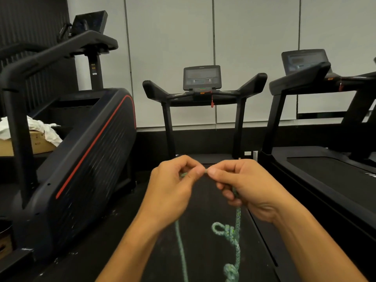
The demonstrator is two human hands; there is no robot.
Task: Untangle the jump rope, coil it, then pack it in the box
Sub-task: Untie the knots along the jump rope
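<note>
- We hold both hands up over the belt of the middle treadmill [205, 231], and they meet at a short bit of the green jump rope [237, 216].
- Our left hand [173, 186] has thumb and forefinger pressed together on the rope, with a little green showing inside the curl of its fingers [198, 171].
- Our right hand [244, 184] pinches the same stretch just beside the left, its lower fingers curled round the strand that drops from it.
- From the right hand the rope hangs down the near part of the view, carrying a knot with a small loop [225, 231] partway down and a second knot [231, 272] close to the near edge.
- A second, blurred strand falls from under the left hand; where either strand ends is out of view.
- We judge that we are in the first step, untangling, working at a snag between the fingertips; coiling and packing are not yet begun.
- Next we would need to loosen the pinched spot by easing the strands apart, then move down to the two hanging knots, feeding slack in rather than pulling tight.
- A cardboard box [38, 143] with white paper on it sits far left behind the stepper machine [85, 155]; we cannot tell whether it is the packing box.
</note>
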